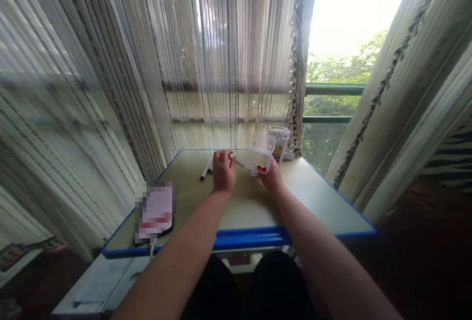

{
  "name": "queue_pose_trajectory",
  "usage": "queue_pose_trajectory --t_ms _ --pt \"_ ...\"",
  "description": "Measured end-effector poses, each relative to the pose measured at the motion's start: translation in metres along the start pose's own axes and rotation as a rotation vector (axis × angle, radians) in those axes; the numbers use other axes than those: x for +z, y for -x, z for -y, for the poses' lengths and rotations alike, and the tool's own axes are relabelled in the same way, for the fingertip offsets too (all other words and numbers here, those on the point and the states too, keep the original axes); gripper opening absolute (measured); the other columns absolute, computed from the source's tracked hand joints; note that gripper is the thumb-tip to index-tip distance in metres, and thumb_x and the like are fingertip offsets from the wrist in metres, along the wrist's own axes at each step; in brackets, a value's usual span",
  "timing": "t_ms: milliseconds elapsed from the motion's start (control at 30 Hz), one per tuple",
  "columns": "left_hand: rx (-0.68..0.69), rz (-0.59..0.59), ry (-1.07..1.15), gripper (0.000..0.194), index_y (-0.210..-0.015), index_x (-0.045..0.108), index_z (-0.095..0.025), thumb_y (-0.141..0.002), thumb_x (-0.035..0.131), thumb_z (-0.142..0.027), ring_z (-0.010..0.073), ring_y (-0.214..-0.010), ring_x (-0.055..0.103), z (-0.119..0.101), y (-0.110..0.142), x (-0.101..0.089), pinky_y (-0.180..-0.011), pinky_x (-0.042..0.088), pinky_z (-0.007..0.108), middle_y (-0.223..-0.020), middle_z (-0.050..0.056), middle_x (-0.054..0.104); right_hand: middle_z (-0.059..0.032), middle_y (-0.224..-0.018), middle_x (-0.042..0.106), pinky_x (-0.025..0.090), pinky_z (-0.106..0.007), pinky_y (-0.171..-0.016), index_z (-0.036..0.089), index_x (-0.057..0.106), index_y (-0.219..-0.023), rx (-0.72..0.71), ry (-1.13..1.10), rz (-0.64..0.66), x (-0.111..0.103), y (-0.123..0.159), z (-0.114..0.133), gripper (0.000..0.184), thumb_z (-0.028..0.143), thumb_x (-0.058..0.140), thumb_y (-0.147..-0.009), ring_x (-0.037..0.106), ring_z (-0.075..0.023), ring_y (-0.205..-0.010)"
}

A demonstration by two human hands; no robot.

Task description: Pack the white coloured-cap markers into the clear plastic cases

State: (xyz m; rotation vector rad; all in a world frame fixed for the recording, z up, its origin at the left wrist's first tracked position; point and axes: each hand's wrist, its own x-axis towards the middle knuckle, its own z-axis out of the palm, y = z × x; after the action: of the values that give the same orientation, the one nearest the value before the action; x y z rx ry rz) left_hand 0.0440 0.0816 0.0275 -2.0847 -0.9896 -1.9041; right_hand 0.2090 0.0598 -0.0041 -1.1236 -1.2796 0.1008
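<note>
My right hand (272, 177) grips a small clear plastic box (261, 155) with its lid raised, tilted above the table. Two red marker ends (261, 168) show inside it, low on the right. Just left of the box, my left hand (223, 171) is closed, its fingers curled round a slim white marker (239, 163) with a bit of yellow near the fingertips. Most of that marker is hidden by the hand. Beside my left hand, white markers with dark ends (204, 170) lie on the table, partly covered.
A second clear container (280, 139) stands at the back right of the blue-edged table (250, 207). A phone (155, 212), blurred out, lies at the left with a white cable (152, 248). Curtains (228, 64) hang right behind the table.
</note>
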Motion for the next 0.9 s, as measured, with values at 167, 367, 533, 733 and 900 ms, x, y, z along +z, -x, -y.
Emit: queue_pose_trajectory --t_ms 167,367,533,733,900 --pt "0.129 -0.079 -0.021 0.018 -0.100 0.050 -0.017 -0.083 0.057 -0.016 0.0180 -0.090 0.054 -0.005 -0.001 -0.004 -0.082 0.049 0.035 -0.094 0.007 0.052 -0.0079 -0.091 0.066 0.051 -0.038 -0.075 0.019 0.057 -0.095 0.003 -0.007 0.017 0.001 0.000 -0.001 0.034 0.024 0.063 -0.062 0.061 -0.0219 -0.079" --pt "0.093 -0.099 -0.053 0.016 -0.100 0.049 -0.017 -0.085 0.053 -0.015 0.0180 -0.087 0.053 0.001 -0.002 -0.004 -0.079 0.048 0.034 -0.093 0.008 0.052 -0.0092 -0.093 0.066 0.051 -0.039 -0.077 0.019 0.057 -0.096 -0.004 -0.061 0.009 0.002 -0.001 0.000 0.034 0.024 0.062 -0.062 0.062 -0.0232 -0.082" --pt "0.220 -0.202 -0.066 0.017 -0.101 0.048 -0.016 -0.085 0.050 -0.010 0.0188 -0.093 0.052 -0.004 -0.008 -0.012 -0.081 0.048 0.035 -0.095 0.009 0.051 -0.0103 -0.094 0.066 0.051 -0.040 -0.076 0.018 0.056 -0.096 0.020 -0.038 -0.016 0.001 -0.001 -0.001 0.036 0.024 0.063 -0.061 0.062 -0.0235 -0.082" --pt "0.468 -0.210 0.034 0.033 -0.108 0.045 -0.022 -0.082 0.049 -0.003 0.0200 -0.107 0.052 -0.027 -0.013 -0.029 -0.086 0.049 0.037 -0.101 0.008 0.047 -0.0087 -0.098 0.066 0.051 -0.038 -0.080 0.019 0.055 -0.099 0.005 -0.103 0.007 0.004 -0.002 -0.003 0.038 0.023 0.062 -0.062 0.063 -0.0212 -0.084" --pt "0.553 -0.210 0.116 0.033 -0.103 0.045 -0.025 -0.078 0.051 -0.003 0.0204 -0.104 0.054 -0.034 -0.015 -0.038 -0.083 0.051 0.037 -0.097 0.005 0.045 -0.0082 -0.097 0.066 0.052 -0.037 -0.079 0.020 0.055 -0.101 0.018 -0.082 0.006 0.003 -0.003 -0.001 0.041 0.023 0.063 -0.061 0.062 -0.0207 -0.083"
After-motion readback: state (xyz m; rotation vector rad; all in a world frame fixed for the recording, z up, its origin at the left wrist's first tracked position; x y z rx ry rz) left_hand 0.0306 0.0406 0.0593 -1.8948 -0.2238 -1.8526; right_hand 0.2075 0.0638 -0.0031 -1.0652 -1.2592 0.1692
